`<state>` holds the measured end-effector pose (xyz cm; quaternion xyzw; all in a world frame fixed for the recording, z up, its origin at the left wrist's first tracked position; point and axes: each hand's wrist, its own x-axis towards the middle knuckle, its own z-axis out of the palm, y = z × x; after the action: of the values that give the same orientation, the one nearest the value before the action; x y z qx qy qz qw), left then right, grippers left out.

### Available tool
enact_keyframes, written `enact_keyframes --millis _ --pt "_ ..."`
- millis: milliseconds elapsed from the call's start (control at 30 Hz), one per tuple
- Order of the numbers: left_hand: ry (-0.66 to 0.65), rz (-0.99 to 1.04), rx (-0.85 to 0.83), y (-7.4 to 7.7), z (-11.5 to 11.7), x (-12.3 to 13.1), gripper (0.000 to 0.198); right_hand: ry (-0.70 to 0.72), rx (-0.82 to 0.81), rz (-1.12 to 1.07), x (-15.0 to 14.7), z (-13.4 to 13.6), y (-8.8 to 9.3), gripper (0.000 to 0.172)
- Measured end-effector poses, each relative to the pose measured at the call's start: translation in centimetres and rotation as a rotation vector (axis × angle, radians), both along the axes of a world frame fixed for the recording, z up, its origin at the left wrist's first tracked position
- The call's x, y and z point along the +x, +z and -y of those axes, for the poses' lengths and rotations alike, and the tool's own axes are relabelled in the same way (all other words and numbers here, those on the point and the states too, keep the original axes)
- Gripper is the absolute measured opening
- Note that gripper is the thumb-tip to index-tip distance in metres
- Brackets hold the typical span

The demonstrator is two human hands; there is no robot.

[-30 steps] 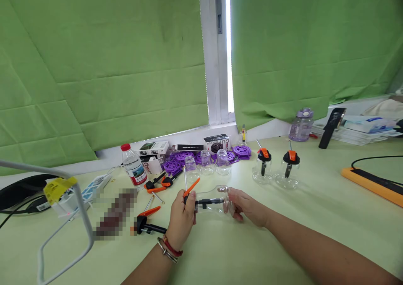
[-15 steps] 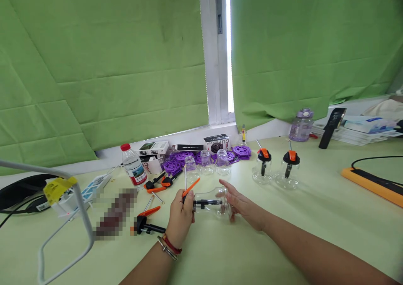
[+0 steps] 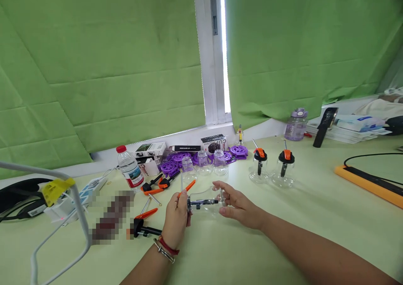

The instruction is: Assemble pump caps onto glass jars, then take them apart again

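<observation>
My left hand [image 3: 176, 220] is closed around the black cap of a pump head with an orange lever [image 3: 188, 187]. Its black stem reaches sideways into a clear glass bottle [image 3: 206, 201] held level above the pale green table [image 3: 283, 218]. My right hand [image 3: 237, 205] cups the bottle's base, fingers curled around it. Two clear bottles with black and orange pump heads fitted [image 3: 258, 166] [image 3: 282, 168] stand upright to the right. Three bare clear bottles [image 3: 204, 164] stand behind my hands.
Loose pump heads [image 3: 146, 224] [image 3: 157, 184] lie left of my hands. A water bottle [image 3: 129, 167], purple discs [image 3: 176, 161] and small boxes [image 3: 214, 142] line the sill. An orange bar [image 3: 368, 184] with a black cable lies at right, a white wire frame [image 3: 63, 218] at left.
My right hand shifted its hold on the bottle's base, fingers opening then curling back around it. The bottle and pump head stayed between both hands. The view drifted slightly right.
</observation>
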<state>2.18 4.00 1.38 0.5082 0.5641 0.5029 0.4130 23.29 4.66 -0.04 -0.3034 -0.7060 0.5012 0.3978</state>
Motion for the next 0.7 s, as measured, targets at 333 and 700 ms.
enact_keyframes --millis 333,700 --pt "0.023 -0.101 0.059 -0.08 0.07 -0.24 0.038 0.078 -0.127 -0.131 -0.28 -0.45 -0.46 0.060" --pt "0.060 -0.426 0.211 0.06 0.13 -0.31 0.031 -0.106 0.100 0.273 0.37 -0.20 -0.68 0.067"
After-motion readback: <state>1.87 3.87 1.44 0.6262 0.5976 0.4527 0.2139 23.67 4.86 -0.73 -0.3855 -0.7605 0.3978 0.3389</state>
